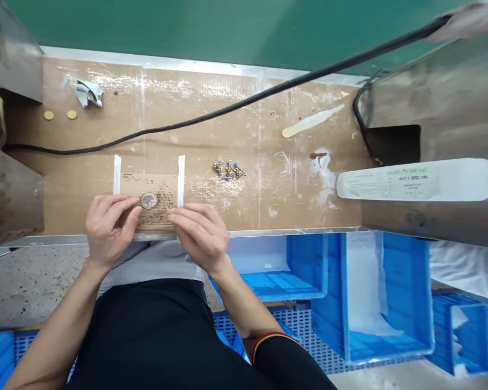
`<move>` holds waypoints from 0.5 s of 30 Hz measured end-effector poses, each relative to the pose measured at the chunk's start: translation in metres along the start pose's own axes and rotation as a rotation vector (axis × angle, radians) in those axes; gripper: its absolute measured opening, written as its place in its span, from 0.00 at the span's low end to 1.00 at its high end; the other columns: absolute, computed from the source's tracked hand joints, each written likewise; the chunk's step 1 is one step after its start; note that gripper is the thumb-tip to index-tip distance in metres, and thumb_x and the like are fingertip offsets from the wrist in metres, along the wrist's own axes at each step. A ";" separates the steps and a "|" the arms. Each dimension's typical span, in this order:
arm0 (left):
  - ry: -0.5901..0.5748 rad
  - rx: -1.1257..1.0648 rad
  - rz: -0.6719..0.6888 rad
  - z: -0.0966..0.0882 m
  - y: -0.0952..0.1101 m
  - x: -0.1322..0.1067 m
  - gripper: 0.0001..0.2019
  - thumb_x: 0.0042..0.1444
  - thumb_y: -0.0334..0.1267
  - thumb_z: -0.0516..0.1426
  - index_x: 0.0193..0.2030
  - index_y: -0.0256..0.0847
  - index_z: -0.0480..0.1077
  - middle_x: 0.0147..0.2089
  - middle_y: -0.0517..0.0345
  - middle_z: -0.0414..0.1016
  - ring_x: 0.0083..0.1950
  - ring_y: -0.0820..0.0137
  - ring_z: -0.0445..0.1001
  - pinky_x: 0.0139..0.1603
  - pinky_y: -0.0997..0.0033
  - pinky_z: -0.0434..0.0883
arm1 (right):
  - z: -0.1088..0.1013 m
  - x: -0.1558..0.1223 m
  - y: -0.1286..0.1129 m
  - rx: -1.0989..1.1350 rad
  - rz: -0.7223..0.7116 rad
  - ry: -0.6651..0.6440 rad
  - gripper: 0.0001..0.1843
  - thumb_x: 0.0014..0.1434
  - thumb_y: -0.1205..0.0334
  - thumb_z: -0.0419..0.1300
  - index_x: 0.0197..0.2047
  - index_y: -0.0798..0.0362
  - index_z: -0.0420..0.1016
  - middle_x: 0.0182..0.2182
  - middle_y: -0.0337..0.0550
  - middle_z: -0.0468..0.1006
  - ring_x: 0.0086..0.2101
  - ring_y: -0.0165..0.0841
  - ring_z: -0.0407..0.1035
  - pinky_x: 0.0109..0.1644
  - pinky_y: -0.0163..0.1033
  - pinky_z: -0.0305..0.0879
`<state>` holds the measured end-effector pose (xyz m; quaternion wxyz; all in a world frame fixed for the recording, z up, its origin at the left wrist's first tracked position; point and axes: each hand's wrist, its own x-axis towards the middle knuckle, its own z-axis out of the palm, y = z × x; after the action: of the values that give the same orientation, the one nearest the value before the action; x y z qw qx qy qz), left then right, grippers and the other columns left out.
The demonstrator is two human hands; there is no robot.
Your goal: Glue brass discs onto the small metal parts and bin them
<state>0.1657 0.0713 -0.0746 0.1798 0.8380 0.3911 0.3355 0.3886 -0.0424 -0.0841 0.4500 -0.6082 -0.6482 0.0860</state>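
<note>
My left hand (113,225) pinches the edge of a small round coin-like disc (149,201) with a silvery face, between thumb and forefinger. The disc is over a brown cardboard patch (135,184) covered with dark specks, with white tape strips (181,176) at its sides. Close by on the right, the fingertips of my right hand (201,233) are pressed together near the patch's right edge. Whatever they hold is too small to make out. A cluster of small brass-coloured parts with blue bits (229,169) lies on the table to the right.
A black cable (228,110) crosses the cardboard-covered table (244,211); another person's blurred hand (467,23) is at its upper right end. A white glue bottle (374,187) lies at right, near a pale flat stick (313,121). Two yellow discs (72,114) and crumpled paper (89,93) lie upper left. Blue crates (409,292) stand below.
</note>
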 end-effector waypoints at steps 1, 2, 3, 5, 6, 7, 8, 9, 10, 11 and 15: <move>0.008 -0.025 -0.013 -0.001 0.001 -0.001 0.07 0.74 0.36 0.70 0.56 0.45 0.89 0.52 0.50 0.91 0.53 0.55 0.86 0.58 0.52 0.80 | -0.003 0.003 -0.002 0.026 0.048 0.005 0.12 0.78 0.67 0.68 0.55 0.40 0.89 0.49 0.39 0.95 0.51 0.40 0.89 0.57 0.52 0.84; 0.013 -0.062 -0.034 -0.002 0.001 -0.002 0.07 0.74 0.36 0.70 0.56 0.45 0.89 0.52 0.50 0.91 0.54 0.56 0.86 0.59 0.53 0.79 | -0.006 0.006 -0.003 0.057 0.101 -0.001 0.11 0.79 0.66 0.67 0.53 0.41 0.89 0.47 0.40 0.95 0.50 0.40 0.88 0.56 0.52 0.84; 0.016 -0.105 -0.059 -0.004 0.001 -0.004 0.07 0.74 0.35 0.70 0.56 0.46 0.89 0.53 0.51 0.92 0.54 0.56 0.86 0.60 0.53 0.79 | -0.008 0.012 -0.004 0.088 0.153 -0.005 0.10 0.79 0.65 0.66 0.51 0.41 0.89 0.45 0.40 0.95 0.48 0.40 0.88 0.55 0.51 0.84; 0.021 -0.188 -0.109 -0.007 -0.001 -0.010 0.07 0.75 0.35 0.70 0.56 0.46 0.88 0.53 0.52 0.92 0.55 0.58 0.86 0.62 0.53 0.79 | -0.009 0.029 -0.002 0.141 0.248 0.029 0.08 0.79 0.62 0.67 0.49 0.43 0.89 0.43 0.40 0.94 0.45 0.39 0.87 0.53 0.49 0.84; 0.028 -0.216 -0.128 -0.010 -0.003 -0.014 0.07 0.75 0.35 0.69 0.56 0.46 0.88 0.53 0.52 0.91 0.55 0.59 0.86 0.62 0.54 0.80 | -0.008 0.041 0.000 0.158 0.281 0.067 0.07 0.78 0.60 0.67 0.48 0.43 0.89 0.42 0.40 0.93 0.44 0.38 0.87 0.52 0.49 0.83; 0.039 -0.226 -0.144 -0.012 -0.005 -0.020 0.07 0.76 0.35 0.69 0.56 0.46 0.88 0.54 0.51 0.91 0.55 0.59 0.86 0.62 0.53 0.80 | -0.006 0.055 0.002 0.173 0.302 0.102 0.06 0.77 0.58 0.68 0.49 0.43 0.89 0.42 0.40 0.93 0.43 0.38 0.86 0.52 0.48 0.83; 0.054 -0.224 -0.162 -0.016 -0.006 -0.026 0.07 0.77 0.35 0.68 0.56 0.46 0.88 0.54 0.51 0.91 0.55 0.59 0.86 0.61 0.53 0.80 | -0.003 0.070 0.004 0.194 0.310 0.110 0.06 0.76 0.56 0.69 0.50 0.44 0.90 0.42 0.41 0.93 0.42 0.38 0.86 0.53 0.48 0.83; 0.072 -0.217 -0.186 -0.022 -0.004 -0.034 0.07 0.78 0.35 0.67 0.56 0.46 0.88 0.53 0.50 0.91 0.55 0.58 0.86 0.60 0.52 0.81 | 0.000 0.086 0.005 0.223 0.312 0.080 0.08 0.75 0.54 0.69 0.51 0.44 0.90 0.42 0.41 0.93 0.42 0.38 0.86 0.53 0.47 0.83; 0.088 -0.203 -0.213 -0.029 -0.001 -0.043 0.07 0.79 0.36 0.66 0.56 0.46 0.87 0.53 0.49 0.91 0.55 0.57 0.87 0.59 0.50 0.82 | 0.003 0.100 0.004 0.255 0.309 0.013 0.11 0.74 0.52 0.68 0.52 0.45 0.90 0.42 0.41 0.93 0.42 0.38 0.86 0.53 0.47 0.83; 0.099 -0.183 -0.242 -0.037 0.005 -0.053 0.08 0.80 0.37 0.64 0.55 0.46 0.87 0.51 0.48 0.90 0.54 0.57 0.87 0.58 0.48 0.83 | 0.005 0.112 0.001 0.280 0.301 -0.082 0.14 0.73 0.49 0.68 0.53 0.45 0.91 0.42 0.42 0.93 0.41 0.39 0.86 0.52 0.48 0.84; 0.060 -0.097 -0.364 -0.071 0.024 -0.089 0.12 0.82 0.45 0.62 0.50 0.51 0.89 0.48 0.46 0.91 0.54 0.57 0.91 0.57 0.47 0.87 | 0.029 0.131 0.015 0.154 0.209 -0.429 0.19 0.66 0.37 0.68 0.45 0.39 0.93 0.37 0.48 0.93 0.32 0.47 0.86 0.33 0.49 0.78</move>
<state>0.0866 -0.0104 -0.0479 0.2661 0.7331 0.5249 0.3409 0.3979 0.0877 -0.0481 0.3361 -0.6036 -0.6540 0.3083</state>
